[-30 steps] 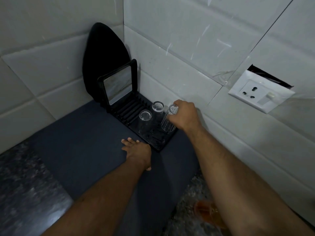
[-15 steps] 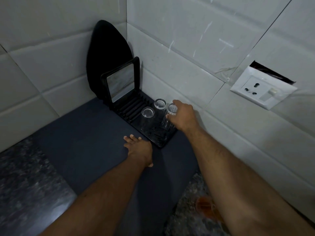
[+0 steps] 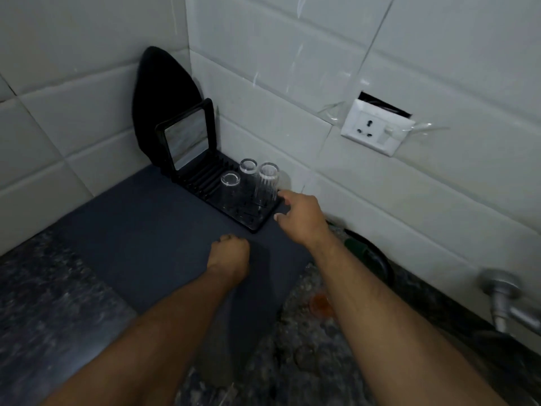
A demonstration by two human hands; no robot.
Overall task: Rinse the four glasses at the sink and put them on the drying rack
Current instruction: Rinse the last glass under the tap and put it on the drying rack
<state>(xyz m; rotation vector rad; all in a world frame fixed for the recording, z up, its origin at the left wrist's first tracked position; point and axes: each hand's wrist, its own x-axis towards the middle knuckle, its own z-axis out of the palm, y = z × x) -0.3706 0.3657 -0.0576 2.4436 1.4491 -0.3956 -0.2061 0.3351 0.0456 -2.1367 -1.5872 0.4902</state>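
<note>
Three clear glasses stand upside down on the black drying rack (image 3: 254, 225) in the tiled corner: a front-left glass (image 3: 230, 187), a back glass (image 3: 248, 168) and a ribbed right glass (image 3: 268, 183). My right hand (image 3: 301, 216) hovers just right of the ribbed glass, fingers apart, holding nothing. My left hand (image 3: 229, 254) rests on the dark mat (image 3: 140, 230) in front of the rack, fingers curled into a loose fist, empty.
A black-framed mirror (image 3: 187, 139) leans at the rack's far end, a dark oval board (image 3: 164, 98) behind it. A wall socket (image 3: 376, 127) sits on the right wall. A metal tap (image 3: 503, 300) juts out at the right edge. Speckled stone counter (image 3: 307, 361) surrounds the mat.
My right hand let go of the ribbed glass, now standing on the rack, and drew back to the right. My left hand pulled back and curled its fingers.
</note>
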